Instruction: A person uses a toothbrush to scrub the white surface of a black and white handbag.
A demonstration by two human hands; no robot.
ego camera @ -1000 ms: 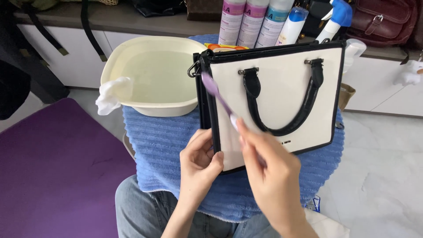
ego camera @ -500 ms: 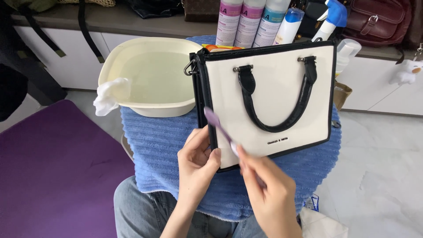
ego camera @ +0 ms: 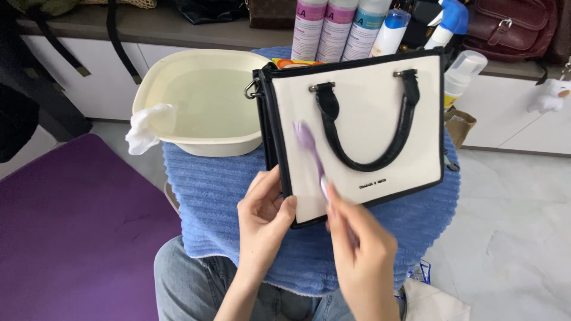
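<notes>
Brushing of white handbag (ego camera: 369, 119) on blue towel (ego camera: 214, 196).

Left hand (ego camera: 264, 217) pinching bag's lower left corner, thumb on front panel, fingers wrapped round black edge trim. Right hand (ego camera: 360, 249) closed round purple brush (ego camera: 309, 148), head on white panel left of black handle (ego camera: 366, 131); bristle contact blurred, probably touching. Cream basin (ego camera: 202, 101) touching or nearly touching bag's left edge, white cloth (ego camera: 146, 128) draped over rim. Free towel surface below bag and at left.
</notes>
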